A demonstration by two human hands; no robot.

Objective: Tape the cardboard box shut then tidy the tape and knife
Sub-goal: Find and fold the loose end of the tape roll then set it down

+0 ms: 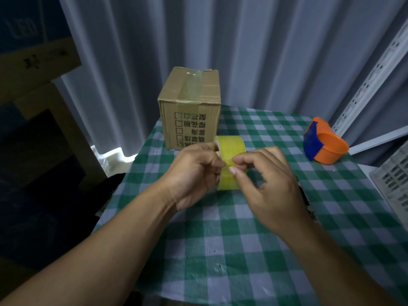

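Note:
A small cardboard box (189, 107) stands at the far left of the checked table, with a strip of clear tape running over its top and down its front. In front of it I hold a yellowish tape roll (230, 149) above the cloth. My left hand (194, 173) grips the roll from the left side. My right hand (262, 184) has thumb and forefinger pinched on the roll's outer face, near its middle. An orange and blue tape dispenser (323, 143) lies at the table's far right. No knife is in view.
A green and white checked cloth (242, 250) covers the table. A grey curtain (242, 40) hangs behind. A white slotted metal rack (371, 74) and a white plastic crate (395, 177) stand at the right. Large cartons (33, 85) are stacked on the left.

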